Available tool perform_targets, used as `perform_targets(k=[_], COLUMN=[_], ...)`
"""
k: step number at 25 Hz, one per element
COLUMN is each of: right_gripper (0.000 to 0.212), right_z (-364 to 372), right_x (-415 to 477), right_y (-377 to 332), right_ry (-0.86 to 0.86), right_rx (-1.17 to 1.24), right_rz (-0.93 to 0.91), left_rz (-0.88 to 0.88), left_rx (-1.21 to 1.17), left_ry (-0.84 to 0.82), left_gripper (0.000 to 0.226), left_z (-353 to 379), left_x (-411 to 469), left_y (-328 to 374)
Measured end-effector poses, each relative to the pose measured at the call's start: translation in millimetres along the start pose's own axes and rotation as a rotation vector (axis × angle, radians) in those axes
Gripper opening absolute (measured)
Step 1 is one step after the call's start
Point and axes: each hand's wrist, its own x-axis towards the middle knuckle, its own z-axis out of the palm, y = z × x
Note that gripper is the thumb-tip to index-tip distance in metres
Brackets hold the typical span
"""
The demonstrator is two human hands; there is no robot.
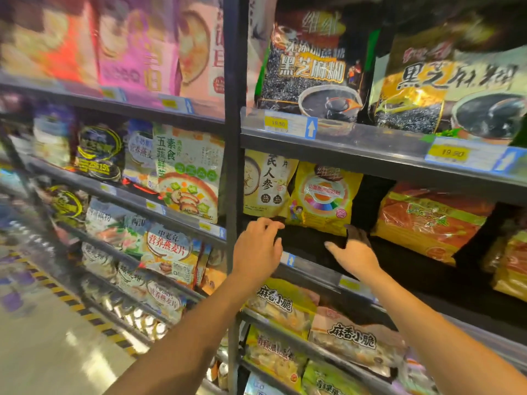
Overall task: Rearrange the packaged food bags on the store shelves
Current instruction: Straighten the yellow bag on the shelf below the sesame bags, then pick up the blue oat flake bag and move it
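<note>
A yellow bag with a rainbow wheel [323,199] stands at the back of the middle shelf [313,272], beside a cream ginseng bag [266,183] to its left. My left hand [258,249] reaches over the shelf's front edge just below the cream bag, fingers spread and empty. My right hand [355,252] is open too, its fingertips in the dark gap under the yellow bag's right corner; I cannot tell whether they touch it. An orange bag [427,220] leans further right.
Black sesame bags [310,67] fill the shelf above, with price tags [278,124] on its rail. Snack bags [282,303] lie on the shelves below. A black upright post [234,166] divides this bay from the oatmeal bags [188,172] to the left. Floor aisle at lower left.
</note>
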Motion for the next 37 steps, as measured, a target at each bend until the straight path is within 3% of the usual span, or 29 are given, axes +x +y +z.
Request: perform_targets(k=[4,10,19,28,37], right_gripper=[0.079,0.073,0.089,0.085,0.082], right_z=[11,50,125,245,340], right_x=[-62,-142,-181,-117,-55], right_y=[-56,-147,-291,-475,-619], right_ry=[0.086,0.018,-0.032,-0.09,-0.17], right_rx=[-0.056,0.085,0.023,0.102,0.133], right_rz=[-0.242,-0.586,-0.928,-0.954,-0.933], left_rz=[-0.055,-0.315,-0.495,-0.57,-0.609], left_rx=[0.102,0.254,0.441,0.516,0.535], left_ry=[0.098,0.089,0.164,0.154,0.145], left_gripper=[0.045,0.065,0.073,0.072,0.072], left_z=[-47,-124,-225,-300,-324], left_x=[-66,-173,-244,-203,-164], left_y=[-39,-126,-223,-391,-549])
